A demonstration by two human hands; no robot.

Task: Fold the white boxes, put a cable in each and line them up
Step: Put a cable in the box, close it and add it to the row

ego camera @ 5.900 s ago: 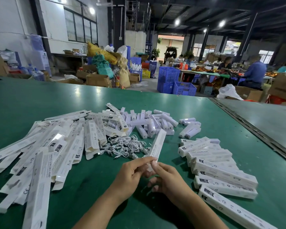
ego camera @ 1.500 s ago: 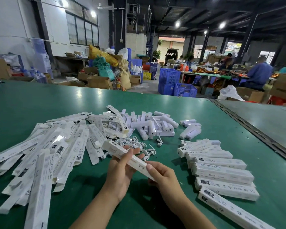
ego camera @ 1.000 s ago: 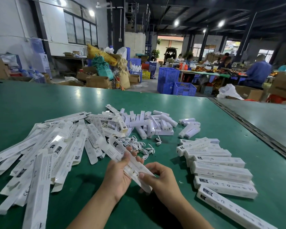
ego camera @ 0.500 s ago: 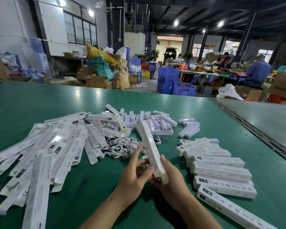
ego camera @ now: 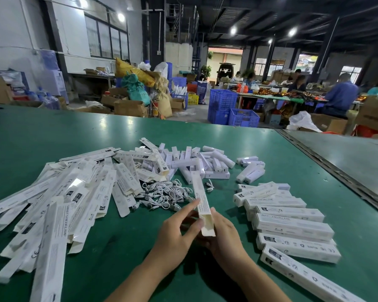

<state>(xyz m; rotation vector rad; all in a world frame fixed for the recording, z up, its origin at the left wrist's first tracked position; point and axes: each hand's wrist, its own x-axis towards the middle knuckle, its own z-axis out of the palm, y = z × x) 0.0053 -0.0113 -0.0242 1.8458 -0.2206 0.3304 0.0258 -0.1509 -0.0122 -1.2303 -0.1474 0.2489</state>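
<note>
A long white box [ego camera: 201,199] points away from me, its near end open and raised above the green table [ego camera: 42,138]. My right hand [ego camera: 224,233] grips that near end from beneath. My left hand [ego camera: 179,229] pinches the box's left side, forefinger stretched along it. A tangle of white cables [ego camera: 164,194] lies just beyond the hands. Flat unfolded boxes [ego camera: 59,205] are heaped at the left. Folded boxes [ego camera: 292,225] lie side by side in a row at the right.
Small white tubes [ego camera: 207,162] are piled beyond the cables, with a few more [ego camera: 250,171] at the right. A seam [ego camera: 327,166] divides this table from a grey one on the right. Blue crates [ego camera: 231,110], cartons and seated workers fill the background.
The box was turned from lying crosswise between my hands to pointing away from me. Its near end has since opened up, and both hands have shifted along that end.
</note>
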